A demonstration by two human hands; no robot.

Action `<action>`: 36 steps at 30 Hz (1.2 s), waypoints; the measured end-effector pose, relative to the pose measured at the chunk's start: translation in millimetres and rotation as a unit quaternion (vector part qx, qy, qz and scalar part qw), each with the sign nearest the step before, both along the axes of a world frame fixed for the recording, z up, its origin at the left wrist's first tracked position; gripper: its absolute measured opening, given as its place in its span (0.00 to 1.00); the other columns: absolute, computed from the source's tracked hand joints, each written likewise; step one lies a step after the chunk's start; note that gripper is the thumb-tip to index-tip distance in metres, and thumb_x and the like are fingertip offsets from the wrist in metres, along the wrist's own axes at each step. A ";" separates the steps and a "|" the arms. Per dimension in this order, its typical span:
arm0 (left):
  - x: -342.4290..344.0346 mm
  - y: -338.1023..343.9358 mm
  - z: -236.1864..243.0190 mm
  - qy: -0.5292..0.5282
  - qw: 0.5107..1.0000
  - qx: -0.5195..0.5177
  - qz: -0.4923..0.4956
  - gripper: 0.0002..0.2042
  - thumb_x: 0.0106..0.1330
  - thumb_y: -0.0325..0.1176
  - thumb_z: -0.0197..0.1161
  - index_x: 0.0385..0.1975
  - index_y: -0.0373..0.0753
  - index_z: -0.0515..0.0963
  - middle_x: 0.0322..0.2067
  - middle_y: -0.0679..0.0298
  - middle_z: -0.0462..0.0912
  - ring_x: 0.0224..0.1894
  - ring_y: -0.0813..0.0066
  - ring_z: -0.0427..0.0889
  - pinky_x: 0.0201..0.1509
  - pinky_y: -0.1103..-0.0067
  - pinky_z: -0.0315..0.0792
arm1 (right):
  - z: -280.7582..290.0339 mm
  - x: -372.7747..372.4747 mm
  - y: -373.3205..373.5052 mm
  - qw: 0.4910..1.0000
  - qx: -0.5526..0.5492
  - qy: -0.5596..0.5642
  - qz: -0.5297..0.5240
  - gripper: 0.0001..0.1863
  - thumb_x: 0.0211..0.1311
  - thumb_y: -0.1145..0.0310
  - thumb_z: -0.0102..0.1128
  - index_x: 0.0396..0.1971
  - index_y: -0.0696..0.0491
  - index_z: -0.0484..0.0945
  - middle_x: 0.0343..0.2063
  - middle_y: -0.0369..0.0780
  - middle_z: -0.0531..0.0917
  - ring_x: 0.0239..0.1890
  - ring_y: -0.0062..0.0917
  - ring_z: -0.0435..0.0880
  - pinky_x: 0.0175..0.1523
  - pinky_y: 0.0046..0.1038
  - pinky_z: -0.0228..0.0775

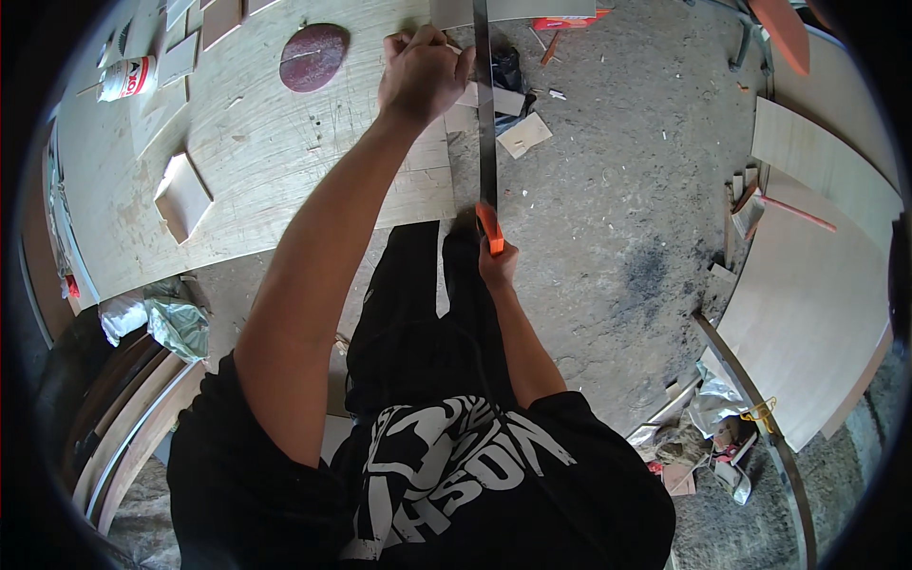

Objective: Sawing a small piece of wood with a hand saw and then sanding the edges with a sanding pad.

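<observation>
Gripping the orange handle (488, 228) of a long saw (486, 142), our right hand (499, 267) had its fingers closed tight around it. The dark blade ran straight ahead from that grip, beside the right edge of the wooden table (256, 123). We likely held it out there so the blade would not rub the table top.

Our left hand (425, 78) was ahead of the grip and to its left, with its fingers curled at the table's edge. We could not tell if it held anything, since the back of the hand hid too much. It seemed to press down there, maybe to make things steady.

Farther left of the grip, a dark red disc (313, 65) lay flat on the table (it looked like a big cookie). A white tub (128, 79) and a small wooden tray (183, 198) were farther left again, perhaps put there to be out of the way. Ahead of the grip and a bit right, a pale scrap (524, 135) lay on the gray floor (589, 237).
</observation>
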State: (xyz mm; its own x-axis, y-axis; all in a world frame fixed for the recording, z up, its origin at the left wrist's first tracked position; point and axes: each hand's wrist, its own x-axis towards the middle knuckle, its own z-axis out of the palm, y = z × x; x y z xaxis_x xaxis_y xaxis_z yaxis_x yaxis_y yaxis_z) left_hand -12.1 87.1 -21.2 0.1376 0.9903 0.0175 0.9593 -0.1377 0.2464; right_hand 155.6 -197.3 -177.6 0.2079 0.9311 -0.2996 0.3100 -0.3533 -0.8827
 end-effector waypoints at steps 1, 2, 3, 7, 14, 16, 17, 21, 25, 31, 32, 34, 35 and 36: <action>2.9 0.6 0.5 -0.001 1.000 0.001 -0.003 0.23 0.69 0.49 0.48 0.20 0.40 0.82 0.38 0.64 0.77 0.45 0.61 0.71 0.56 0.67 0.58 | -3.7 1.5 -4.5 1.000 0.003 -0.002 -0.005 0.08 0.56 0.73 0.58 0.20 0.59 0.74 0.13 0.49 0.74 0.16 0.35 0.79 0.21 0.32 0.64; 0.1 -0.2 0.6 0.007 1.000 -0.005 -0.001 0.24 0.69 0.49 0.47 0.20 0.40 0.82 0.39 0.64 0.77 0.45 0.61 0.71 0.56 0.67 0.57 | -0.6 -1.0 -7.0 1.000 0.004 0.002 -0.003 0.08 0.56 0.73 0.58 0.20 0.59 0.74 0.13 0.49 0.74 0.16 0.35 0.79 0.21 0.32 0.64; -2.3 -0.4 0.5 0.014 1.000 -0.010 0.000 0.24 0.69 0.49 0.47 0.20 0.40 0.82 0.39 0.64 0.77 0.45 0.61 0.71 0.57 0.67 0.57 | 3.9 -2.5 -11.4 1.000 -0.020 0.000 0.005 0.08 0.56 0.73 0.58 0.20 0.59 0.74 0.13 0.49 0.74 0.16 0.37 0.79 0.21 0.32 0.64; 2.2 -0.3 -0.5 0.014 1.000 -0.016 -0.004 0.25 0.70 0.50 0.46 0.20 0.40 0.82 0.40 0.63 0.77 0.46 0.61 0.71 0.57 0.67 0.56 | 8.2 -0.8 -12.5 1.000 -0.013 -0.002 0.000 0.10 0.56 0.72 0.59 0.19 0.59 0.73 0.13 0.50 0.74 0.17 0.39 0.80 0.21 0.33 0.64; -2.7 0.3 -4.1 -0.008 1.000 -0.003 0.004 0.26 0.70 0.50 0.45 0.21 0.40 0.83 0.39 0.62 0.78 0.46 0.60 0.71 0.56 0.67 0.56 | 50.6 28.5 -28.1 0.999 -0.043 0.014 0.017 0.14 0.60 0.70 0.59 0.17 0.60 0.72 0.10 0.43 0.71 0.15 0.17 0.69 0.20 0.29 0.60; -0.3 3.0 -5.6 -0.007 1.000 0.013 0.004 0.26 0.70 0.50 0.45 0.21 0.40 0.83 0.38 0.63 0.78 0.45 0.61 0.71 0.56 0.67 0.56 | 55.0 44.5 -47.7 1.000 -0.028 -0.001 0.012 0.14 0.60 0.70 0.59 0.18 0.60 0.73 0.10 0.43 0.71 0.15 0.17 0.70 0.21 0.29 0.60; -1.6 2.6 -5.8 0.006 1.000 0.015 0.000 0.26 0.70 0.50 0.45 0.21 0.40 0.83 0.37 0.63 0.78 0.45 0.61 0.71 0.55 0.67 0.56 | 64.4 46.1 -50.1 0.999 -0.039 0.007 -0.007 0.14 0.61 0.68 0.59 0.18 0.60 0.73 0.11 0.44 0.71 0.14 0.19 0.70 0.21 0.30 0.60; -3.0 2.1 -5.1 0.003 1.000 0.023 0.000 0.25 0.69 0.50 0.46 0.20 0.39 0.82 0.36 0.64 0.78 0.44 0.61 0.72 0.55 0.67 0.56 | 88.8 45.2 -19.8 1.000 -0.020 -0.014 0.016 0.16 0.61 0.67 0.59 0.18 0.60 0.72 0.11 0.47 0.70 0.13 0.26 0.70 0.21 0.32 0.59; -2.2 1.8 -5.2 -0.009 1.000 0.015 0.003 0.25 0.69 0.50 0.46 0.20 0.39 0.82 0.36 0.63 0.78 0.44 0.61 0.72 0.55 0.67 0.57 | 89.1 24.9 41.7 0.998 0.043 0.010 0.033 0.15 0.60 0.68 0.58 0.18 0.60 0.71 0.13 0.49 0.71 0.13 0.35 0.72 0.21 0.33 0.59; -0.1 4.1 -4.9 -0.006 1.000 0.001 0.015 0.26 0.70 0.51 0.45 0.21 0.39 0.82 0.40 0.62 0.78 0.46 0.58 0.71 0.57 0.68 0.56 | 94.2 -6.4 111.8 0.994 0.103 0.033 0.018 0.13 0.58 0.72 0.59 0.17 0.61 0.71 0.12 0.47 0.71 0.12 0.29 0.71 0.21 0.31 0.60; 0.2 4.1 -3.6 -0.012 1.000 -0.009 0.020 0.26 0.70 0.51 0.45 0.21 0.39 0.82 0.40 0.62 0.78 0.46 0.58 0.70 0.57 0.68 0.56 | 92.2 -7.9 114.8 0.994 0.098 0.039 0.007 0.13 0.57 0.72 0.59 0.17 0.61 0.71 0.12 0.47 0.71 0.12 0.28 0.71 0.21 0.31 0.60; 0.9 4.9 -0.6 -0.018 0.999 -0.019 0.026 0.26 0.70 0.51 0.45 0.21 0.38 0.82 0.41 0.62 0.78 0.47 0.57 0.70 0.57 0.68 0.57 | 90.1 -5.3 109.8 0.994 0.099 0.046 0.009 0.13 0.58 0.72 0.59 0.17 0.61 0.71 0.12 0.47 0.71 0.12 0.27 0.71 0.21 0.31 0.60; 0.8 4.0 0.1 -0.020 0.999 -0.023 0.022 0.26 0.70 0.51 0.45 0.21 0.38 0.81 0.41 0.62 0.77 0.47 0.56 0.70 0.57 0.67 0.58 | 90.7 -4.2 105.4 0.994 0.100 0.054 0.008 0.13 0.58 0.72 0.60 0.17 0.61 0.71 0.12 0.47 0.71 0.12 0.27 0.71 0.21 0.30 0.60; 0.9 3.1 0.8 -0.023 0.999 -0.027 0.018 0.26 0.70 0.51 0.45 0.20 0.38 0.81 0.41 0.62 0.77 0.47 0.55 0.69 0.57 0.67 0.59 | 90.8 -3.6 102.0 0.994 0.099 0.054 0.009 0.13 0.58 0.72 0.60 0.17 0.61 0.71 0.12 0.47 0.71 0.12 0.27 0.71 0.21 0.30 0.60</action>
